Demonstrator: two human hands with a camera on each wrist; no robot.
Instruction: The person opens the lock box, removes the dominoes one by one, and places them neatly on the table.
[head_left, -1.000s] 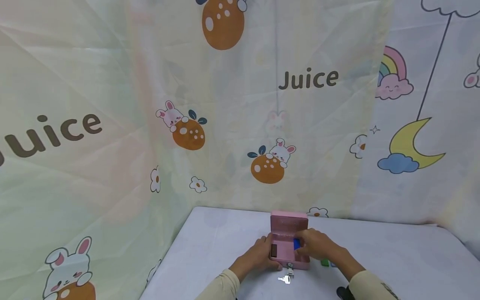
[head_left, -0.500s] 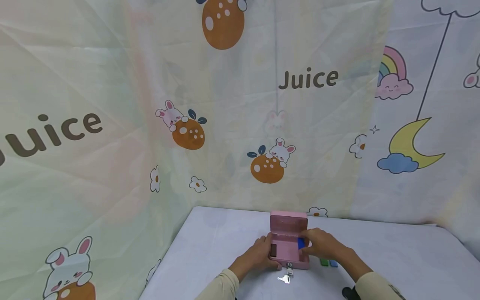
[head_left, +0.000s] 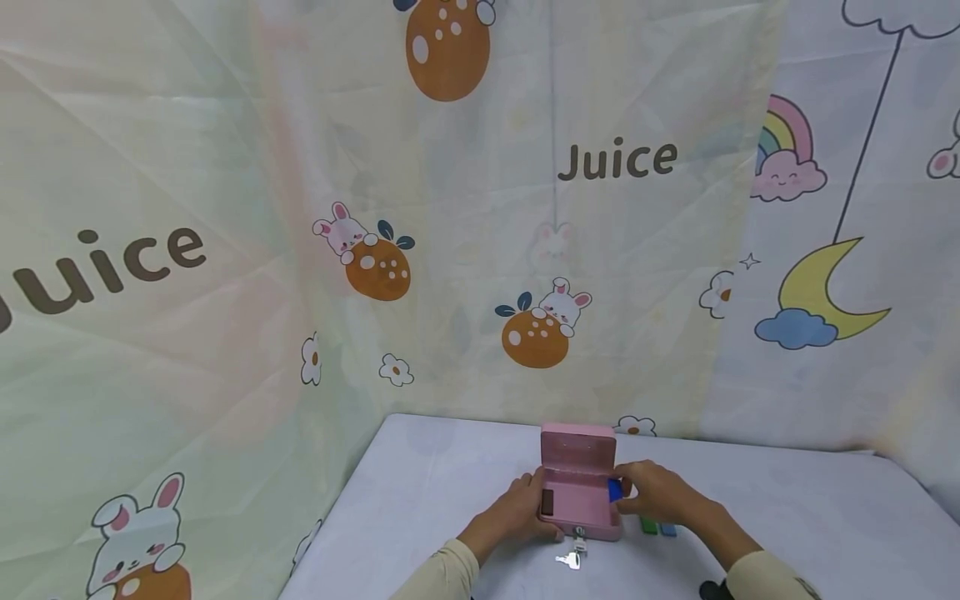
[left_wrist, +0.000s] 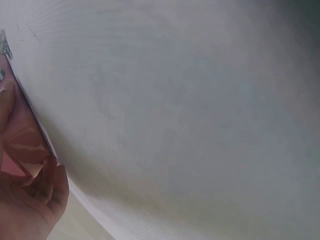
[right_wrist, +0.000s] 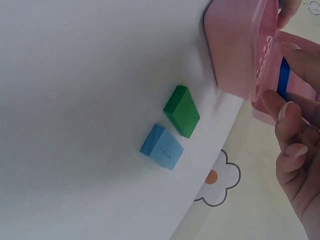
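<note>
A pink lidded metal box (head_left: 579, 500) stands on the table with its lid raised. My left hand (head_left: 516, 508) grips its left side, thumb at the front and fingers along the wall. Over the right rim, my right hand (head_left: 662, 493) pinches a dark blue block (head_left: 615, 489) between thumb and fingers; in the right wrist view only a thin side of the blue block (right_wrist: 283, 77) shows. Inside the box, a dark brown block (head_left: 547, 502) lies against the left wall. A silver key (head_left: 572, 560) hangs from the front lock.
To the right of the box, a green block (right_wrist: 182, 111) and a light blue block (right_wrist: 163, 148) lie side by side on the white-covered table (head_left: 442, 475). Behind the table hangs a printed curtain (head_left: 450, 250). A black object (head_left: 712, 590) sits by the right sleeve.
My right hand has moved rightward with the blue block, from inside the box to its right rim. The left hand and the box stay in place.
</note>
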